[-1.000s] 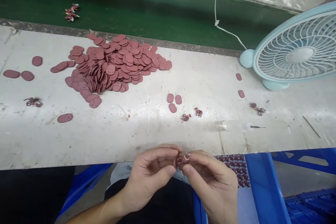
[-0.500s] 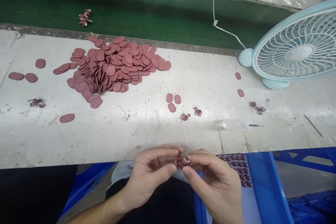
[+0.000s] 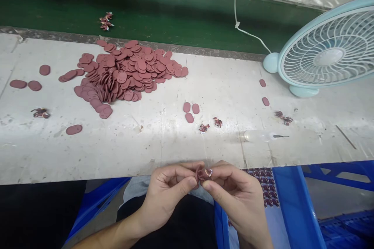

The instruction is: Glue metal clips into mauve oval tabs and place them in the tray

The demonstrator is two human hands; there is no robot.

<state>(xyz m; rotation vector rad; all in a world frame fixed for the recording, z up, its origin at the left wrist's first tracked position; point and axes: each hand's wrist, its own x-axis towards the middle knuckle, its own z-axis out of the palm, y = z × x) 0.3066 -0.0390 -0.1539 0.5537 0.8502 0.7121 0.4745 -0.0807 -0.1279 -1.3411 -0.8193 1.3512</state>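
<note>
My layout: disc pile (image 3: 140,66) left of centre on the bench (image 3: 111,155), toward its far edge. Strip (image 3: 181,19) runs behind, figurine cluster (image 3: 106,21) on it. Three loose discs (image 3: 34,85) left of pile, one figurine (image 3: 41,113) in front of those. Right of pile, nearer side: disc trio (image 3: 189,118), figurine pair (image 3: 217,121) just right, then bottle (image 3: 257,136). Fan (image 3: 329,57) far right, two discs (image 3: 265,101) to its left. Left hand (image 3: 166,194) and right hand (image 3: 239,198) at near edge, held disc (image 3: 197,175) left of held figurine (image 3: 208,174). Crate (image 3: 292,202) below bench, right side, figurine rows (image 3: 269,190) inside.
</note>
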